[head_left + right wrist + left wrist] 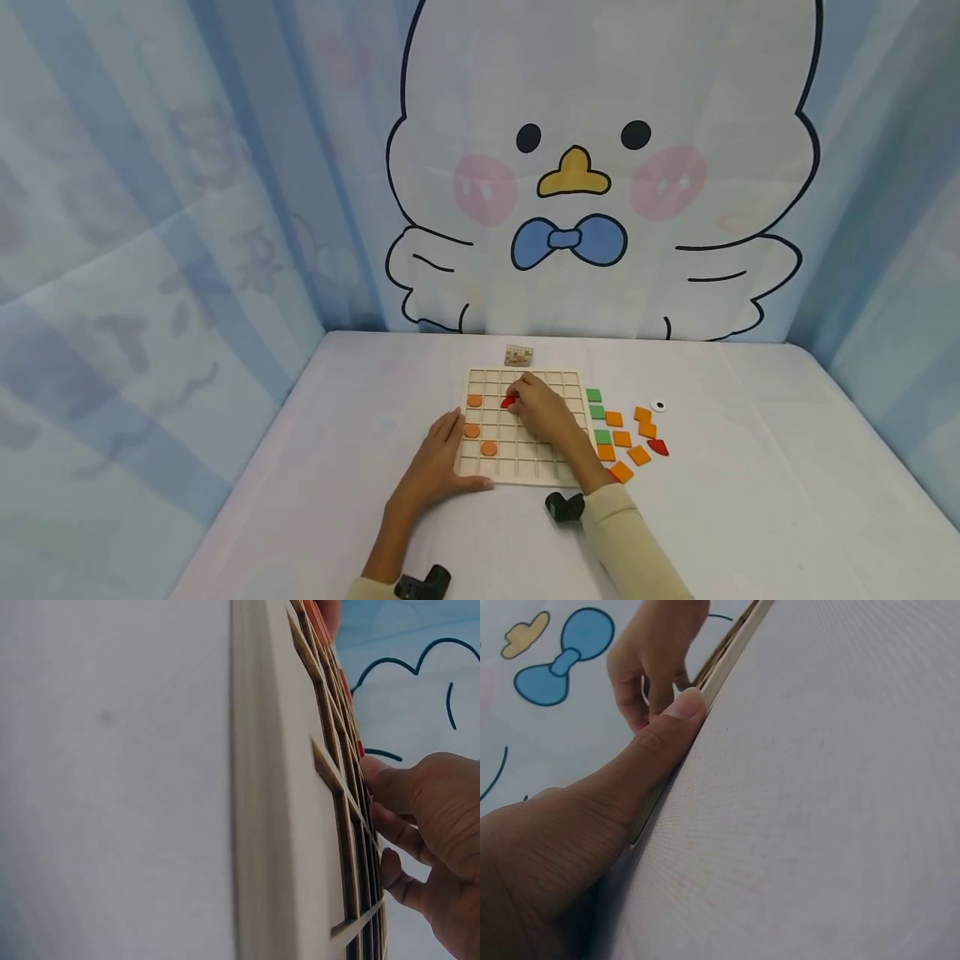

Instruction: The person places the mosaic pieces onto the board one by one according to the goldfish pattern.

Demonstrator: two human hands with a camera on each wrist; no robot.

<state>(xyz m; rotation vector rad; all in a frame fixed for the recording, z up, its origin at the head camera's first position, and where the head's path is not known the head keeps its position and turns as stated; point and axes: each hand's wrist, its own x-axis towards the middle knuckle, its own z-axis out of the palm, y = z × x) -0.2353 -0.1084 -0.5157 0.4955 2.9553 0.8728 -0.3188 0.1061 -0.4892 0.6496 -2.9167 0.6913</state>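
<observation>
A pale wooden grid board (517,471) lies on the table, holding three orange discs (488,448) in cells toward its left side. My right hand (542,410) is over the upper middle of the grid and pinches a small red piece (507,402) between thumb and fingertips. In the right wrist view, only a sliver of that red piece (361,748) shows by the thumb. My left hand (433,468) rests against the board's lower left corner, fingers extended along the left side. Its thumb (656,746) touches the front edge.
Right of the board lie several green squares (602,437), several orange squares (622,439), another red piece (657,447) and a white eye piece (658,406). A small picture card (518,356) sits behind the board. Printed curtains (570,292) hang beyond the table (750,500).
</observation>
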